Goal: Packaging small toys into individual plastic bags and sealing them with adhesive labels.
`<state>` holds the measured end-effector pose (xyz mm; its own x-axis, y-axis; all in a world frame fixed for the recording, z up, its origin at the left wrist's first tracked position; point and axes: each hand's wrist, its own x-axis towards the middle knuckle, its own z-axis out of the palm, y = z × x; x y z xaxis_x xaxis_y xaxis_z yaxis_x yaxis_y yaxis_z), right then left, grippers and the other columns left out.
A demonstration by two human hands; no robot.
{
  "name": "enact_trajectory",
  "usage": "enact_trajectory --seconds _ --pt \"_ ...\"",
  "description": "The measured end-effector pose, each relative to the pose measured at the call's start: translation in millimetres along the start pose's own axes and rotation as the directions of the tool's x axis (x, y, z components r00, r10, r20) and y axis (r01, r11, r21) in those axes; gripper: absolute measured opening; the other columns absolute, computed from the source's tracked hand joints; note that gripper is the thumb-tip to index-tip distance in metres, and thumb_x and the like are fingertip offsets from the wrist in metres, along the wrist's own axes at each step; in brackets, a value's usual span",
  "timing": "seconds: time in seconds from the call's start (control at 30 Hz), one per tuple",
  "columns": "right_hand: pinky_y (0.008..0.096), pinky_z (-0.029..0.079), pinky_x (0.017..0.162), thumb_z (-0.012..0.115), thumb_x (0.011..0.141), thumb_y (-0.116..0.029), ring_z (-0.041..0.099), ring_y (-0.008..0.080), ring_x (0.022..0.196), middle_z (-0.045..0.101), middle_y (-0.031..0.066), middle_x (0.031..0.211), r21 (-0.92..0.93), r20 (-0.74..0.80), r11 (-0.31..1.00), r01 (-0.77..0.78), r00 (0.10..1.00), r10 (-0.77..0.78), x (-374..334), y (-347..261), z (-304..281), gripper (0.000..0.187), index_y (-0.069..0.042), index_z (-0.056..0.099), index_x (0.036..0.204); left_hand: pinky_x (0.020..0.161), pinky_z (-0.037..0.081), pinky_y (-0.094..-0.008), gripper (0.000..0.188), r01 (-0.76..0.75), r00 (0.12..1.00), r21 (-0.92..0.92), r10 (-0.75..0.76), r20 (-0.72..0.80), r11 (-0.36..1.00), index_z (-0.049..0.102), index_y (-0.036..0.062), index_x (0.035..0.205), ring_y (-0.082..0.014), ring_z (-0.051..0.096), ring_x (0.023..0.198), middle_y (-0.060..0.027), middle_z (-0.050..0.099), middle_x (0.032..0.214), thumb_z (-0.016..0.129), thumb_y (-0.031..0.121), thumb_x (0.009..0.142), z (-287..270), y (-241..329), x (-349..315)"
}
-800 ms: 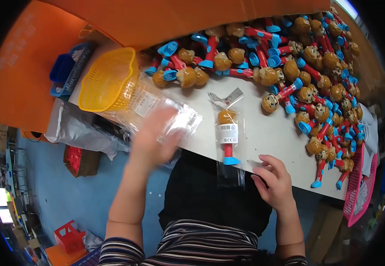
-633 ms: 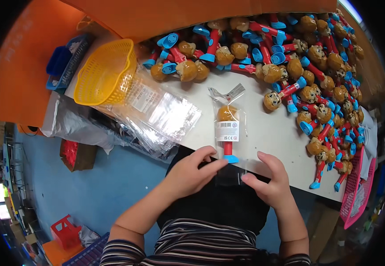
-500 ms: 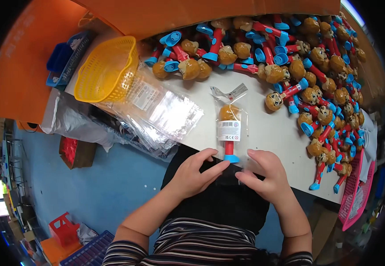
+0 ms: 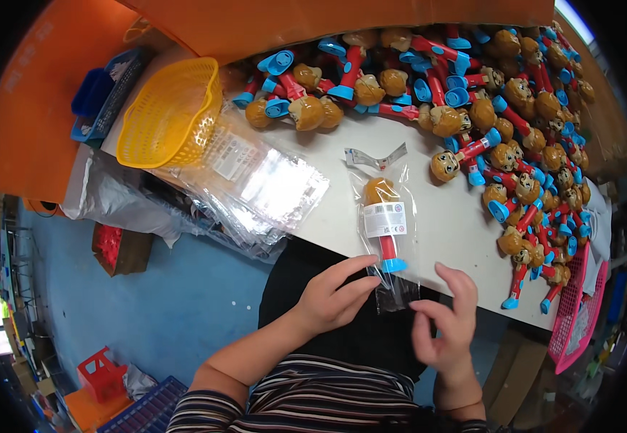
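While it lies flat at the near edge of the white bench (image 4: 443, 238), the bagged toy (image 4: 384, 216) is the thing both hands work at.
Bagged toy: a brown-headed figure on a red stem with a blue foot, white label across the middle, sealed in a clear bag whose lower end hangs just over the bench edge.
Left hand (image 4: 331, 296): fingers stretched toward the bag's lower end, fingertips touching the plastic by the blue foot; grip narrow, pinching nothing that can be made out.
Right hand (image 4: 443, 325): just beside the bag's lower right corner, fingers loosely curled and spread, grip wide, holding nothing.
Loose strip (image 4: 374, 156): a clear piece lying just above the bag.
Stack of clear bags (image 4: 255, 191): left of the toy, spilling over the bench edge.
Yellow basket (image 4: 169, 112): on the stack's far end.
Pile of toys (image 4: 501, 108): same figures, unbagged, heaped along the far and right sides.
Pink basket (image 4: 576, 310): at the right bench end.
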<state>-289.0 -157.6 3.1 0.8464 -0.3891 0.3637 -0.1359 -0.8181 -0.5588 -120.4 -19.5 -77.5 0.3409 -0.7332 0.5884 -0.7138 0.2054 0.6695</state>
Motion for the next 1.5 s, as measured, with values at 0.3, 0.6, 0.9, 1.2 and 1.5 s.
enact_trajectory --seconds 0.3,0.6,0.9,1.2,1.5 --pt "0.0539 0.036 0.106 0.076 0.075 -0.005 0.041 0.0494 0.131 0.048 0.0272 0.141 -0.295 -0.122 0.945 -0.137 0.987 0.105 1 -7 47 0.024 0.003 0.068 0.096 0.086 0.057 -0.0366 0.027 0.004 1.0 -0.012 -0.004 0.014 1.0 0.068 0.0043 0.101 -0.0338 0.066 0.103 -0.0212 0.062 0.12 0.073 -0.001 0.075 3 15 6" --pt "0.0614 0.029 0.108 0.082 0.073 -0.011 0.05 0.0458 0.126 0.057 0.0226 0.134 -0.286 -0.331 0.93 -0.231 0.934 0.13 -2 0 65 0.038 0.001 0.065 0.105 0.094 0.052 -0.0414 0.022 0.045 0.997 -0.028 -0.044 0.062 0.999 0.064 0.0007 0.099 -0.0387 0.061 0.112 -0.0243 0.056 0.128 0.07 0.002 0.078 4 19 4" --pt "0.0672 0.016 0.112 0.079 0.075 -0.012 0.052 0.0411 0.123 0.062 0.0189 0.128 -0.267 -0.444 0.958 -0.109 0.896 -0.022 -15 14 80 0.026 -0.003 0.071 0.097 0.099 0.049 -0.0416 0.018 0.117 0.989 -0.118 -0.104 0.108 0.986 0.065 0.0022 0.092 -0.0401 0.055 0.121 -0.0263 0.05 0.135 0.069 -0.001 0.075 -1 19 7" --pt "0.0685 0.018 0.108 0.078 0.077 -0.014 0.045 0.0446 0.13 0.056 0.0213 0.136 -0.258 -0.334 0.944 -0.206 0.936 0.113 -5 9 74 0.026 -0.001 0.067 0.097 0.1 0.049 -0.0417 0.012 0.127 0.987 -0.153 -0.11 0.114 0.98 0.063 0.0009 0.085 -0.0405 0.056 0.123 -0.0261 0.052 0.133 0.065 -0.005 0.074 1 19 14" --pt "0.0772 0.014 0.103 0.08 0.078 -0.022 0.044 0.0439 0.132 0.055 0.0201 0.137 -0.23 -0.296 0.946 -0.228 0.943 0.155 -1 11 84 0.027 -0.001 0.068 0.088 0.102 0.049 -0.0417 0.011 0.195 0.978 -0.107 -0.185 0.1 0.975 0.06 -0.0016 0.081 -0.0387 0.056 0.122 -0.0249 0.051 0.13 0.061 -0.008 0.072 0 16 12"
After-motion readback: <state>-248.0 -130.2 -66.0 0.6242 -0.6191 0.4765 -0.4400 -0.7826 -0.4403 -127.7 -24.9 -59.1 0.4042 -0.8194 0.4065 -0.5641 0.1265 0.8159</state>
